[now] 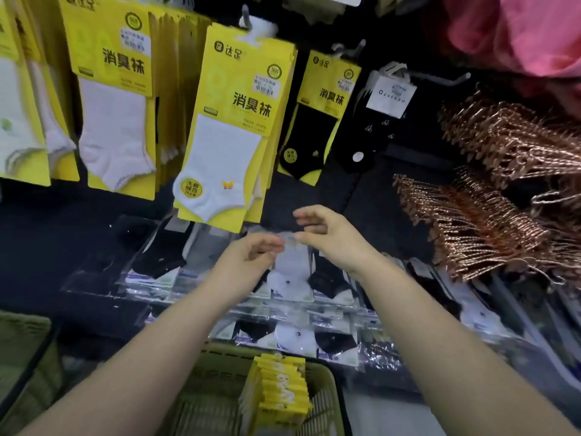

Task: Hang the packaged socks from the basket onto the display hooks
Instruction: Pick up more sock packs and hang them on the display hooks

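Note:
A stack of yellow-carded sock packs stands upright in the green plastic basket at the bottom centre. Both my hands are raised in front of the lower display row. My left hand and my right hand pinch the top edge of a clear sock packet holding white socks. It hangs between them among similar clear packets. Above, yellow packs with white socks hang from a white display hook. The hook tips of the lower row are hidden behind my hands.
More yellow packs hang at the upper left, and black sock packs and tagged black socks at the upper right. Rows of clear packets fill the lower display. Copper-coloured hangers crowd the right, with pink fabric above.

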Demonstrator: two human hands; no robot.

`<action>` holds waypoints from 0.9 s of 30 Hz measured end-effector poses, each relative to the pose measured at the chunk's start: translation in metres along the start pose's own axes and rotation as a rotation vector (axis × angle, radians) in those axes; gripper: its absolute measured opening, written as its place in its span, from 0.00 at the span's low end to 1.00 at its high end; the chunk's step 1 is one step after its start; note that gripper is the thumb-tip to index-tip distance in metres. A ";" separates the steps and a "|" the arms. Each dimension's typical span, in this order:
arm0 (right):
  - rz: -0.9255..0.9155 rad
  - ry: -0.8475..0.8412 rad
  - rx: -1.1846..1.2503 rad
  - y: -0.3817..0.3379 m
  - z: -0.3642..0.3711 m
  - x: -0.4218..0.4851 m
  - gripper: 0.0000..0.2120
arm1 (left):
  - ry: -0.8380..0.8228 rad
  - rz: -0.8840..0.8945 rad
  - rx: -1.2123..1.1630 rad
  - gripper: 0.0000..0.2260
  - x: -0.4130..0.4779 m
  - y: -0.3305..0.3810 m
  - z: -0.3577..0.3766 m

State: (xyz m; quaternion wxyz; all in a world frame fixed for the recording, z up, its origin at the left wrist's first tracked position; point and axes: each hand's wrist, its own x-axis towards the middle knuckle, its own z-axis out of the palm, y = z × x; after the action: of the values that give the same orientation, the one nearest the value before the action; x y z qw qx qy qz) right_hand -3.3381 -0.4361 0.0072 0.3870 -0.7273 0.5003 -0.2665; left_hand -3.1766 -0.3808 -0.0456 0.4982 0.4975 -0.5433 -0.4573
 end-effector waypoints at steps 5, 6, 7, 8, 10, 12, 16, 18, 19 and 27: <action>0.172 -0.126 0.067 0.063 0.045 -0.039 0.11 | -0.031 -0.150 0.032 0.10 -0.040 -0.059 0.002; 0.220 -0.161 0.032 0.080 0.055 -0.049 0.10 | -0.051 -0.180 0.059 0.10 -0.050 -0.073 0.003; 0.268 -0.201 -0.044 0.098 0.066 -0.060 0.12 | -0.066 -0.211 0.081 0.10 -0.062 -0.086 0.004; 0.310 -0.246 -0.150 0.117 0.076 -0.071 0.17 | -0.073 -0.243 0.091 0.10 -0.073 -0.099 0.005; 0.381 -0.343 -0.378 0.153 0.097 -0.093 0.33 | -0.080 -0.307 0.093 0.10 -0.095 -0.123 0.008; 0.438 -0.383 -0.551 0.181 0.115 -0.111 0.47 | -0.102 -0.366 0.106 0.10 -0.112 -0.139 0.013; 0.430 -0.351 -0.717 0.212 0.141 -0.126 0.53 | -0.126 -0.425 0.117 0.09 -0.132 -0.157 0.019; 0.383 -0.300 -0.768 0.216 0.147 -0.126 0.51 | -0.116 -0.442 0.131 0.10 -0.135 -0.161 0.019; 0.362 -0.276 -0.792 0.217 0.150 -0.125 0.50 | -0.114 -0.453 0.142 0.10 -0.136 -0.162 0.018; 0.398 -0.286 -0.504 0.223 0.170 -0.135 0.41 | -0.105 -0.494 0.205 0.17 -0.144 -0.179 0.018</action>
State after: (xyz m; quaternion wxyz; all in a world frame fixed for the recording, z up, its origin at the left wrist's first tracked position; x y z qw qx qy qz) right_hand -3.3711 -0.3046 -0.2730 0.3059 -0.7182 0.6229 0.0503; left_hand -3.1778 -0.2532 -0.2372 0.2897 0.6383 -0.4739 -0.5330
